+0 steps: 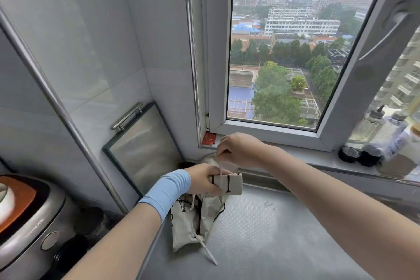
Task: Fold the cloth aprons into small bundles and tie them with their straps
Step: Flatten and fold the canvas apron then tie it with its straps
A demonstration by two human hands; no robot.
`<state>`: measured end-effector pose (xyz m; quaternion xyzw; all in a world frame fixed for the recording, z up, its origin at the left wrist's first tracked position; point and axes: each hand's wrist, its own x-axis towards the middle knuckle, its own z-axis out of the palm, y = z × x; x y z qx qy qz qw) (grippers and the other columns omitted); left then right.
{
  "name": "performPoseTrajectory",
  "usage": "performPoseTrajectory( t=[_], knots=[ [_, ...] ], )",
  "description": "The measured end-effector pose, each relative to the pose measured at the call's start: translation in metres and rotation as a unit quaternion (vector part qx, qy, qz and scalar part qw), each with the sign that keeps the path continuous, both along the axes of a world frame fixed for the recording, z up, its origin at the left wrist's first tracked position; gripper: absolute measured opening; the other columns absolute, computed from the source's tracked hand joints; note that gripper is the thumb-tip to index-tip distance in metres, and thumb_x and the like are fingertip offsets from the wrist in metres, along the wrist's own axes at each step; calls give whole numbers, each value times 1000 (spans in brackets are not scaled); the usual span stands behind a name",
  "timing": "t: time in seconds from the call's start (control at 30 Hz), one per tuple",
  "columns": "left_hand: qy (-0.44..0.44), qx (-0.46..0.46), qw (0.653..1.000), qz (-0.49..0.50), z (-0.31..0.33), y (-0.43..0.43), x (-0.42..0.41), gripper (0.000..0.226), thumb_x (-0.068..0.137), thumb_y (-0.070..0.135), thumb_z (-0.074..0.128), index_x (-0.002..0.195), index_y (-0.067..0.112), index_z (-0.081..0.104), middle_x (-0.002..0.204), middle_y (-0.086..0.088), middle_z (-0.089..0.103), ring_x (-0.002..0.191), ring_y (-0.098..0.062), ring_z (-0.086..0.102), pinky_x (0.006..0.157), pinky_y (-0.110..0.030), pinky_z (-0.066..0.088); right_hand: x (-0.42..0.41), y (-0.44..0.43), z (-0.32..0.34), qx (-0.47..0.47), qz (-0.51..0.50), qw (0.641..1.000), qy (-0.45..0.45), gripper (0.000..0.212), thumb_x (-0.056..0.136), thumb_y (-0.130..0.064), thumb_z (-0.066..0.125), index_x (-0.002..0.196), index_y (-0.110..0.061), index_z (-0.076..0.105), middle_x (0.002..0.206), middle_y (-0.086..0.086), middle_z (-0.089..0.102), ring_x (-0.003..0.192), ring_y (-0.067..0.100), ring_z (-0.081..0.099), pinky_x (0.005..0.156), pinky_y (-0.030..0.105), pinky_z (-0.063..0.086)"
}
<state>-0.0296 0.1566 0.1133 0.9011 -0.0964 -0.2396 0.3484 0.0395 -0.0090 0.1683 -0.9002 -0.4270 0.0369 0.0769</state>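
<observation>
My left hand (201,177), with a blue band on its wrist, grips a small rolled beige apron bundle (228,185) with dark marks, held above the counter. Just above it, my right hand (238,150) pinches the bundle's thin pale strap (220,167) and holds it taut upward. A second beige apron (193,223) with black print lies crumpled on the grey counter (261,229) beneath the bundle, its strap (208,251) trailing toward me.
A framed glass panel (145,148) with a metal handle leans against the tiled wall at left. A rice cooker (27,216) stands at lower left. Bottles (372,138) line the window sill at right. An open window sash (372,52) angles inward.
</observation>
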Motion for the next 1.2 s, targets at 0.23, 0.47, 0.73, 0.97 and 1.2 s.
performPoseTrajectory(
  t=[0.23, 0.47, 0.73, 0.97, 1.2],
  knots=[
    [98, -193, 946, 242, -22, -10, 0, 33, 74, 59, 67, 95, 34, 69, 93, -1, 67, 90, -16, 62, 84, -34, 45, 8, 7, -28, 111, -59, 991, 56, 13, 88, -27, 65, 90, -25, 78, 86, -12, 68, 85, 14, 60, 79, 32, 51],
    [95, -422, 805, 406, -23, -1, -6, 34, 95, 42, 55, 100, 12, 71, 88, -16, 73, 71, -30, 67, 81, -45, 53, 17, 7, -69, 346, -337, 842, 237, 43, 97, -20, 45, 137, -10, 56, 135, 8, 58, 124, 21, 52, 105, 35, 43],
    [126, -510, 707, 473, -20, 1, -3, 54, 96, 51, 48, 94, 1, 67, 71, -18, 66, 57, -28, 62, 59, -34, 54, -47, 25, -89, 277, -63, 665, 691, 27, 93, -5, 49, 116, -12, 61, 100, 9, 71, 97, 22, 67, 99, 33, 47],
    [165, -510, 748, 392, -18, 32, -9, 48, 94, 46, 54, 113, 3, 66, 102, -18, 71, 73, -27, 68, 73, -40, 55, -15, 1, -85, 135, -54, 729, 669, 27, 105, -28, 44, 91, -17, 65, 69, 1, 18, 59, 15, 16, 56, 25, 28],
    [183, -339, 876, 289, -22, 23, -17, 33, 95, 40, 55, 110, 14, 69, 89, -6, 67, 76, -21, 62, 70, -31, 48, 9, -1, -57, 34, -184, 847, 497, 31, 95, -8, 38, 71, -22, 53, 54, -7, 37, 44, 9, 24, 47, 22, 15]
  ],
)
